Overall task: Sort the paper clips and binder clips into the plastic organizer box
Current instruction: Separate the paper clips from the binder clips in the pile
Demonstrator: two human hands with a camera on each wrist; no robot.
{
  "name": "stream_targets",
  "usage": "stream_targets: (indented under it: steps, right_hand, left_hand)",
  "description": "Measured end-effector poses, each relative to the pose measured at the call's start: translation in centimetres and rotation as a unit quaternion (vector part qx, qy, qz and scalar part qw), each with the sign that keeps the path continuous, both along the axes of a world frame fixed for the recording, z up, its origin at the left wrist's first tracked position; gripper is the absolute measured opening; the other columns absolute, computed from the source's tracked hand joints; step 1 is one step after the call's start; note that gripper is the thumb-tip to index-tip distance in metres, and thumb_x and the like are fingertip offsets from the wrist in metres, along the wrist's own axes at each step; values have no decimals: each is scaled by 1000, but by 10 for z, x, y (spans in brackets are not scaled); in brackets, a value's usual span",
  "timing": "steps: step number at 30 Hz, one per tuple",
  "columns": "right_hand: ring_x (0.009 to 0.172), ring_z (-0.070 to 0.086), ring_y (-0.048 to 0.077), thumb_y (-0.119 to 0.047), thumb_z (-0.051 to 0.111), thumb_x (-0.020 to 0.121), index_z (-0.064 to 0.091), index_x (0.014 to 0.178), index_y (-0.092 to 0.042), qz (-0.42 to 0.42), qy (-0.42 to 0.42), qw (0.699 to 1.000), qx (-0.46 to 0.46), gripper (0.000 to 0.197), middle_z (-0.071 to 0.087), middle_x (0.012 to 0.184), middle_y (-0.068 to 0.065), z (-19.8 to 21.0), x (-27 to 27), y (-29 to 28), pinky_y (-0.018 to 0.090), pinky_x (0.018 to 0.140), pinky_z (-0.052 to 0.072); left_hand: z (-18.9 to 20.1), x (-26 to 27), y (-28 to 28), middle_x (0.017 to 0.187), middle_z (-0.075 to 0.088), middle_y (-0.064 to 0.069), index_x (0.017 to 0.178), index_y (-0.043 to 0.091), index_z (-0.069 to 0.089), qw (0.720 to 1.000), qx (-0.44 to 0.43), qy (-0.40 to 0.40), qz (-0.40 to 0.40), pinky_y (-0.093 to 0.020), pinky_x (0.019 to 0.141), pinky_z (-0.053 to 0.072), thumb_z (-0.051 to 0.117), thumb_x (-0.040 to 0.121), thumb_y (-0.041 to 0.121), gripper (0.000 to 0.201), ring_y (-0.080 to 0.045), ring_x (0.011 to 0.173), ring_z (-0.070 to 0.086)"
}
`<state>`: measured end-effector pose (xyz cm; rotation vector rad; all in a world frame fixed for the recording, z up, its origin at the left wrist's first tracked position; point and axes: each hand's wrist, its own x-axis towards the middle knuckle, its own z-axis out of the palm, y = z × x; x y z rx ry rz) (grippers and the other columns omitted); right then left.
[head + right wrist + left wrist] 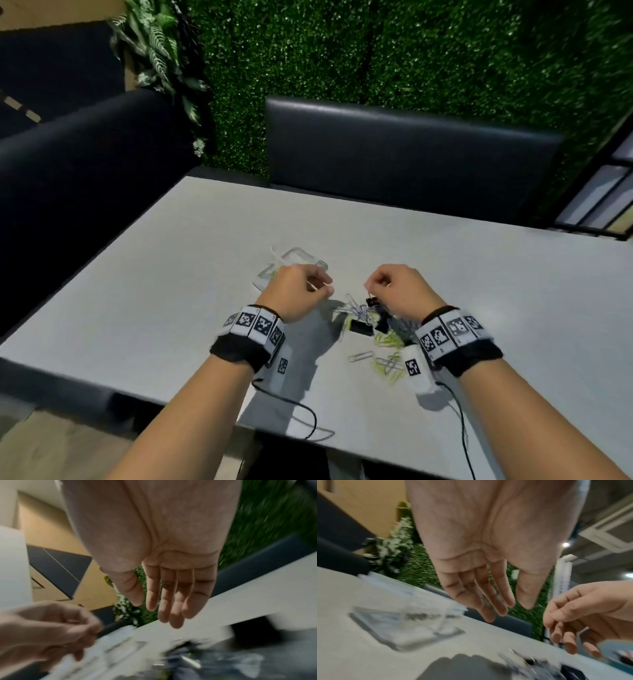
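A clear plastic organizer box (298, 255) lies on the grey table (479, 274), partly hidden behind my left hand (323, 287). A mixed pile of clips (368, 317) sits right of it: black binder clips (361, 328), silver paper clips (359, 356) and yellow-green ones (387, 339). My right hand (371, 286) hovers just over the pile, fingers loosely bent above one black binder clip (372, 302). The left wrist view shows the left hand (518, 605) relaxed and empty beside the blurred box (406, 626). The right wrist view shows nothing between the right hand's (145, 605) thumb and fingers.
Dark padded benches stand behind the table (411, 154) and to its left (85, 171), with a green hedge wall (376, 51) beyond. Thin black cables (294, 407) from the wrist bands trail over the table's near edge. Both wrist views are motion-blurred.
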<state>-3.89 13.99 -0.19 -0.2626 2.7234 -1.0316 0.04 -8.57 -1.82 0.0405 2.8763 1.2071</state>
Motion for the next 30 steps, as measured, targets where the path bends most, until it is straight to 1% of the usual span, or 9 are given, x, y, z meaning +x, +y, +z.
stream_targets:
  steps: [4, 6, 9, 13, 16, 20, 26, 28, 30]
  right_hand:
    - [87, 65, 12, -30, 67, 90, 70, 95, -20, -8, -24, 996, 85, 11, 69, 92, -6, -7, 27, 64, 22, 69, 48]
    - [83, 63, 11, -36, 73, 85, 68, 97, -21, 17, -50, 991, 123, 19, 66, 91, -6, -11, 38, 78, 22, 66, 46]
    - [79, 57, 5, -44, 80, 76, 65, 100, -25, 51, -47, 983, 169, 34, 60, 92, -9, -20, 47, 80, 25, 64, 44]
    - [91, 60, 16, -39, 78, 78, 65, 107, -25, 62, -5, 977, 204, 35, 62, 105, -2, -38, 54, 71, 28, 75, 48]
    - [99, 63, 21, -28, 75, 83, 65, 112, -22, 54, 6, 978, 200, 32, 65, 112, 3, -47, 57, 66, 32, 82, 52]
    - [98, 65, 21, -22, 72, 83, 58, 109, -25, 33, 2, 983, 178, 30, 68, 110, 2, -47, 60, 69, 37, 82, 55]
    - [67, 70, 19, -16, 72, 82, 55, 101, -28, -39, -13, 994, 104, 29, 68, 78, -4, -29, 63, 90, 37, 63, 57]
    - [67, 69, 20, -15, 72, 82, 57, 101, -27, -80, -5, 992, 99, 26, 68, 80, -3, -28, 57, 102, 37, 63, 58]
    - [77, 68, 21, -15, 71, 82, 59, 101, -24, -114, -9, 986, 119, 24, 70, 91, 1, -33, 51, 113, 37, 71, 58]
  left_hand:
    - [-15, 6, 39, 88, 69, 12, 96, 27, 72, 990, -90, -40, -99, -24, 70, 52, 73, 85, 41, 18, -6, 77, 65]
    - [-20, 5, 54, 89, 63, 10, 93, 29, 71, 982, -137, -38, -120, -27, 71, 53, 73, 83, 42, 18, -9, 79, 62]
    - [-25, 4, 71, 98, 61, 6, 100, 33, 72, 971, -190, -32, -139, -32, 76, 55, 72, 80, 45, 24, -15, 89, 63]
    - [-28, 1, 83, 107, 62, 4, 106, 38, 69, 966, -219, -36, -135, -34, 83, 56, 69, 80, 41, 27, -19, 98, 62]
    - [-29, 1, 88, 104, 64, 4, 103, 39, 70, 960, -238, -34, -142, -33, 79, 55, 73, 79, 42, 25, -18, 96, 62]
    - [-28, 2, 88, 102, 67, 5, 105, 37, 72, 956, -252, -22, -149, -28, 72, 52, 75, 80, 41, 25, -17, 93, 65]
    - [-27, 4, 86, 100, 71, 3, 116, 28, 57, 961, -232, -37, -143, -36, 73, 57, 80, 77, 40, 47, -22, 91, 67]
    - [-26, 4, 86, 102, 71, 4, 113, 28, 58, 962, -228, -41, -146, -36, 74, 58, 82, 76, 39, 46, -21, 92, 67]
    - [-24, 5, 83, 102, 71, 5, 108, 29, 60, 965, -217, -43, -143, -35, 73, 57, 83, 74, 38, 42, -19, 90, 66]
